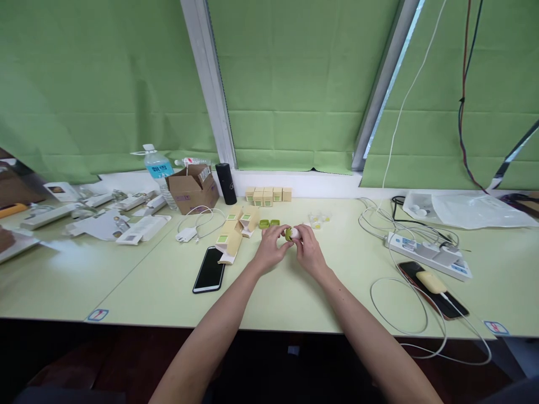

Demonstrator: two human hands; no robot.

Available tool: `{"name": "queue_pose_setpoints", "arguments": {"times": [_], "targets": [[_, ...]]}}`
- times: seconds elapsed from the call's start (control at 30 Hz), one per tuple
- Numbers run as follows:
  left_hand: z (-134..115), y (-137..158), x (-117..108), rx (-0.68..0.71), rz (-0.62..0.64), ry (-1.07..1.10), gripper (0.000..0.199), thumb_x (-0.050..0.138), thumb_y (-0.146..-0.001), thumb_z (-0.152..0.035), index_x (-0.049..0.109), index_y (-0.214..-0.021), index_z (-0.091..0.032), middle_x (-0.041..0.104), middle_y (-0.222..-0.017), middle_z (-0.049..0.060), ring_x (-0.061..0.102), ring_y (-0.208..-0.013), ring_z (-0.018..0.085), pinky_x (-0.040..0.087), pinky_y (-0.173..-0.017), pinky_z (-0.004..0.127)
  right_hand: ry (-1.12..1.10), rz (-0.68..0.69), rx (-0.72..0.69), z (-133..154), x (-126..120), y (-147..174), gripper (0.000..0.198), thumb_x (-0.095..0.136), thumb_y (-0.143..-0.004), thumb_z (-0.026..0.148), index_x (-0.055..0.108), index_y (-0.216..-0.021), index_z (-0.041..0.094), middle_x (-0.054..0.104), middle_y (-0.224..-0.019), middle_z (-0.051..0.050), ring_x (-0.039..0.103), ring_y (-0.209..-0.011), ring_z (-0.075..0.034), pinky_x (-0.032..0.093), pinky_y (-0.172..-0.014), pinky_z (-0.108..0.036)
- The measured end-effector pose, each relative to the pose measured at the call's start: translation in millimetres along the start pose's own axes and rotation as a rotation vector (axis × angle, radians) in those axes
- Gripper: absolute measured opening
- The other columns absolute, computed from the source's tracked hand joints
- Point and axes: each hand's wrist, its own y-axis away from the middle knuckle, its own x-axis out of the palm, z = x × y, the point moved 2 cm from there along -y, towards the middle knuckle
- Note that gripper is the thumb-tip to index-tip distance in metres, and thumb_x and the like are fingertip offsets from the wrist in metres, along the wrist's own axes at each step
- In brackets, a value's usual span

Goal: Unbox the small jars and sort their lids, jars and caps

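Note:
Over the middle of the table, my left hand and my right hand meet. Between them is a small round piece, with a green part at my left fingers and a white part at my right fingertips. Whether the two parts are joined I cannot tell. Just beyond my left hand lie small green square pieces. Several small clear pieces with yellow spots lie beyond my right hand. Opened cream cartons are to the left of my left hand.
Small cream boxes line the back edge. A black phone, brown cardboard box, black cylinder and water bottle stand left. Right are a power strip, loose cables, another phone and a plastic bag.

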Motion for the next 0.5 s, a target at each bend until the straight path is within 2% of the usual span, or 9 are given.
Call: {"name": "queue_pose_setpoints", "arguments": {"times": [0.17, 0.3, 0.37, 0.43, 0.5], "targets": [[8.8, -3.0, -0.8, -0.015, -0.091, -0.001, 0.034, 0.071, -0.088, -0.029, 0.062, -0.120, -0.025, 0.059, -0.113, 0.007, 0.058, -0.108, 0.026, 0.046, -0.101, 0.044, -0.002, 0.024, 0.093, -4.0, -3.4, -12.2, 0.033, 0.043, -0.100, 0.029, 0.052, -0.131, 0.024, 0.064, -0.124, -0.013, 0.066, -0.104, -0.026, 0.057, -0.088, -0.044], [22.4, -7.0, -4.0, -0.104, -0.230, 0.094, 0.033, 0.070, -0.087, -0.027, 0.060, -0.119, -0.023, 0.059, -0.115, 0.009, 0.060, -0.108, 0.024, 0.049, -0.095, 0.040, 0.157, 0.010, 0.219, -30.3, -22.5, -60.3, 0.035, 0.051, -0.096, 0.031, 0.057, -0.130, 0.025, 0.064, -0.131, -0.009, 0.065, -0.108, -0.025, 0.056, -0.087, -0.039], [27.3, -8.5, -4.9, -0.152, -0.280, 0.141, 0.033, 0.070, -0.086, -0.026, 0.060, -0.118, -0.022, 0.060, -0.116, 0.010, 0.061, -0.106, 0.023, 0.051, -0.090, 0.037, 0.370, 0.140, 0.290, -48.7, -29.9, -90.6, 0.034, 0.052, -0.094, 0.028, 0.063, -0.126, 0.025, 0.064, -0.133, -0.009, 0.060, -0.118, -0.026, 0.053, -0.088, -0.037], [29.6, -9.2, -4.6, -0.176, -0.305, 0.174, 0.034, 0.070, -0.085, -0.025, 0.060, -0.117, -0.022, 0.061, -0.116, 0.009, 0.062, -0.105, 0.022, 0.051, -0.087, 0.036, 0.634, 0.383, 0.352, -66.4, -31.2, -114.7, 0.036, 0.050, -0.094, 0.025, 0.066, -0.126, 0.026, 0.066, -0.132, -0.009, 0.058, -0.120, -0.026, 0.049, -0.088, -0.035], [30.2, -9.1, -3.7, -0.181, -0.316, 0.189, 0.034, 0.070, -0.085, -0.025, 0.061, -0.118, -0.023, 0.062, -0.115, 0.009, 0.062, -0.103, 0.022, 0.051, -0.087, 0.036, 0.704, 0.473, 0.358, -78.8, -27.8, -130.4, 0.032, 0.054, -0.090, 0.022, 0.073, -0.116, 0.025, 0.072, -0.118, -0.010, 0.058, -0.118, -0.027, 0.045, -0.095, -0.036]]}}
